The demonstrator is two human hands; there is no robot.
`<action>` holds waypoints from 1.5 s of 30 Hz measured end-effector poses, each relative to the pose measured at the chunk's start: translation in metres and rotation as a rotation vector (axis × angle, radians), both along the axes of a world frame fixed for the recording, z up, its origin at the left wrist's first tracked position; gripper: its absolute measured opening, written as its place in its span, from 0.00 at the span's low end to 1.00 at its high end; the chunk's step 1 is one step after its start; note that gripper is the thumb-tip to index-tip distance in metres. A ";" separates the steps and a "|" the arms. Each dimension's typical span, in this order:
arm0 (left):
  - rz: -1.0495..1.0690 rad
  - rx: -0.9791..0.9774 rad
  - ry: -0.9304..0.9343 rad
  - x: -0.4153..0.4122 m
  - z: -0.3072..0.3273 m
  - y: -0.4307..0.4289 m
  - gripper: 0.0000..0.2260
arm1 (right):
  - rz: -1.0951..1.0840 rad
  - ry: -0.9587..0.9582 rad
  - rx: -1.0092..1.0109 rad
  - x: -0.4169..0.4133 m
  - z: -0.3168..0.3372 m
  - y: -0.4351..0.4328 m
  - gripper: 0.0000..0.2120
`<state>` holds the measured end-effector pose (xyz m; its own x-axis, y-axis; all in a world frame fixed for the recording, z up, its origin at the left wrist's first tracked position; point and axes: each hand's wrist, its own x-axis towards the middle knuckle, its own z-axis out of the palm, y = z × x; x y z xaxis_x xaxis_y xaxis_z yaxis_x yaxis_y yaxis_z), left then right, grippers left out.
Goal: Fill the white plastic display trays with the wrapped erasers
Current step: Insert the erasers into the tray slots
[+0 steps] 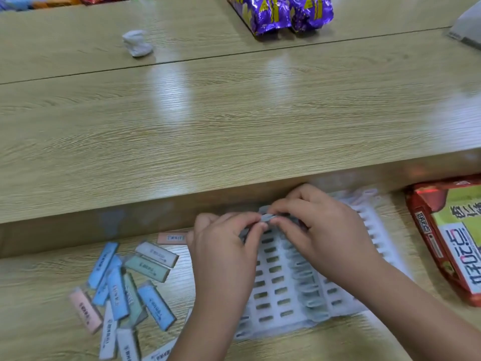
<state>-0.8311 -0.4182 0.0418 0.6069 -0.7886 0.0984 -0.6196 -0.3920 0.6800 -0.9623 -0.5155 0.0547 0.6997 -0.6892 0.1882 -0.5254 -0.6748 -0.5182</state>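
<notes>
Together, left hand (223,248) and right hand (322,230) pinch a small grey wrapped eraser (268,218), one grip per end, at the far end of the white slotted plastic tray (269,282).

I see a crumpled white paper ball (137,43) on the tabletop (234,113) toward the far left, purple snack bags (283,13) at the far edge, a red package (451,241) at the right edge.
</notes>
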 end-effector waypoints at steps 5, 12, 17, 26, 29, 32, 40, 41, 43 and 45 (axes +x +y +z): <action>-0.006 0.003 -0.066 -0.001 -0.001 0.000 0.04 | -0.030 0.022 -0.017 0.000 0.003 0.005 0.08; -0.032 0.027 -0.086 -0.001 -0.002 0.000 0.05 | -0.037 0.018 -0.054 -0.001 0.002 0.006 0.11; -0.088 0.050 -0.144 0.001 -0.002 0.005 0.06 | -0.033 0.115 -0.092 0.000 0.006 0.008 0.10; 0.054 -0.098 0.009 0.050 -0.009 0.087 0.07 | -0.097 0.652 -0.241 0.023 0.032 0.011 0.11; 0.198 0.004 -0.017 0.086 -0.024 0.123 0.07 | -0.166 0.413 -0.221 0.032 0.041 0.030 0.06; 0.237 0.163 -0.038 0.116 -0.033 0.142 0.12 | -0.048 0.184 -0.090 0.065 0.040 0.069 0.01; -0.010 0.293 -0.196 0.140 -0.043 0.129 0.11 | 0.127 0.425 -0.037 0.172 -0.032 0.117 0.08; -0.018 0.293 -0.202 0.142 -0.043 0.128 0.11 | 0.104 0.449 -0.060 0.179 -0.037 0.117 0.07; -0.054 0.290 -0.236 0.148 -0.044 0.130 0.11 | 0.058 0.493 -0.093 0.186 -0.042 0.118 0.06; -0.077 0.292 -0.232 0.155 -0.045 0.132 0.11 | 0.024 0.522 -0.098 0.189 -0.044 0.121 0.07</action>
